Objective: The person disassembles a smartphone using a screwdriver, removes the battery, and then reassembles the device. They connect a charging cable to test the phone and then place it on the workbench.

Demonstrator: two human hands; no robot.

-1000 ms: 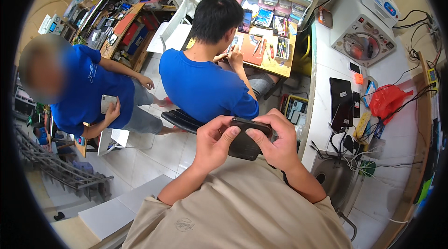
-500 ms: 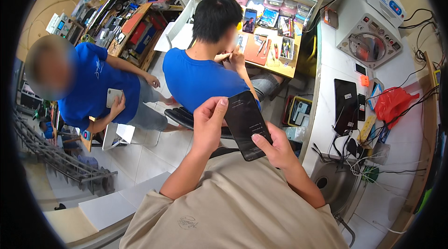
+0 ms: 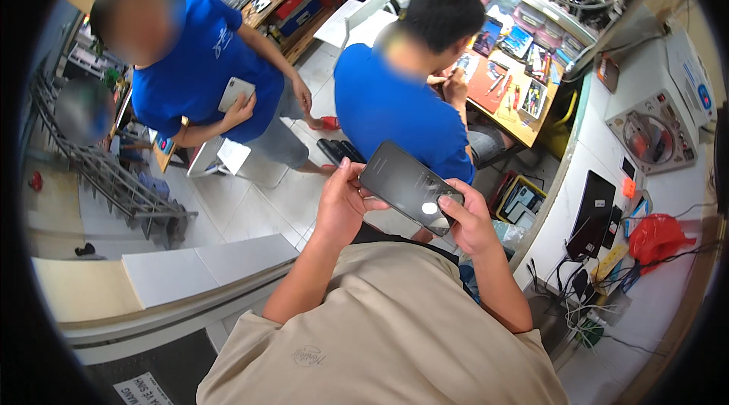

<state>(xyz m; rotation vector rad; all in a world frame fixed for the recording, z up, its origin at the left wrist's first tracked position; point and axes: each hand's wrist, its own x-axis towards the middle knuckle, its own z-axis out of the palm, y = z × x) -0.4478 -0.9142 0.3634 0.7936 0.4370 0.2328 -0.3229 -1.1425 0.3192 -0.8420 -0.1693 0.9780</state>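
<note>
A dark smartphone [image 3: 404, 183] lies tilted between my two hands, in front of my beige shirt. My left hand [image 3: 339, 204] grips its left end, thumb and fingers at the edge. My right hand [image 3: 468, 217] holds the other end, with the thumb over the lower part of the screen. A bright round glare sits on the screen near that thumb. Small lines on the display are too faint to make out.
A person in blue [image 3: 410, 101] sits ahead at a wooden workbench [image 3: 524, 126] with tools. Another person in blue [image 3: 194, 63] stands at the left, holding a pale phone [image 3: 236, 94]. On the right counter are a black tablet [image 3: 593, 215], a red plastic bag [image 3: 654, 239] and tangled cables.
My view has swung left, so the room appears shifted to the right. The phone has turned from nearly upright to slanted, and my left fingers have moved along its edge.
</note>
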